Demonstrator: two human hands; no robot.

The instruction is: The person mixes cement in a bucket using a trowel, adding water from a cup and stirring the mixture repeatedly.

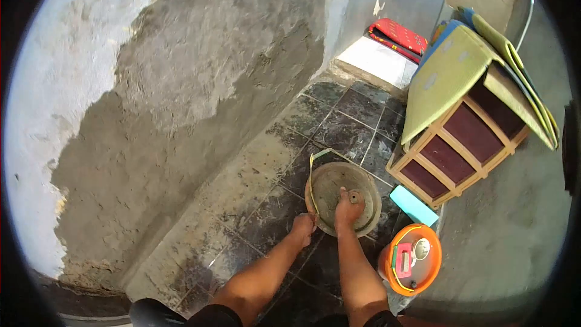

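Observation:
A round, mud-stained bucket (327, 184) with a thin handle stands on the dark tiles, grey residue lining its inside. My left hand (302, 229) is closed at its near-left rim, gripping the edge. My right hand (349, 207) is over the bucket's opening with the thumb up and the fingers curled. A small roundish grey thing shows beside those fingers; what it is I cannot make out. To the right stands an orange bucket (434, 266) with a pink-red item (403, 259) and a white cup (421, 248) inside.
A turquoise block (414, 206) lies beyond the orange bucket. Further back, a wooden cabinet (451, 151) carries a folded yellow-green mat (451, 66). Red folded fabric (402, 37) rests on a white ledge (375, 60). On my left rises a partly plastered wall (181, 103).

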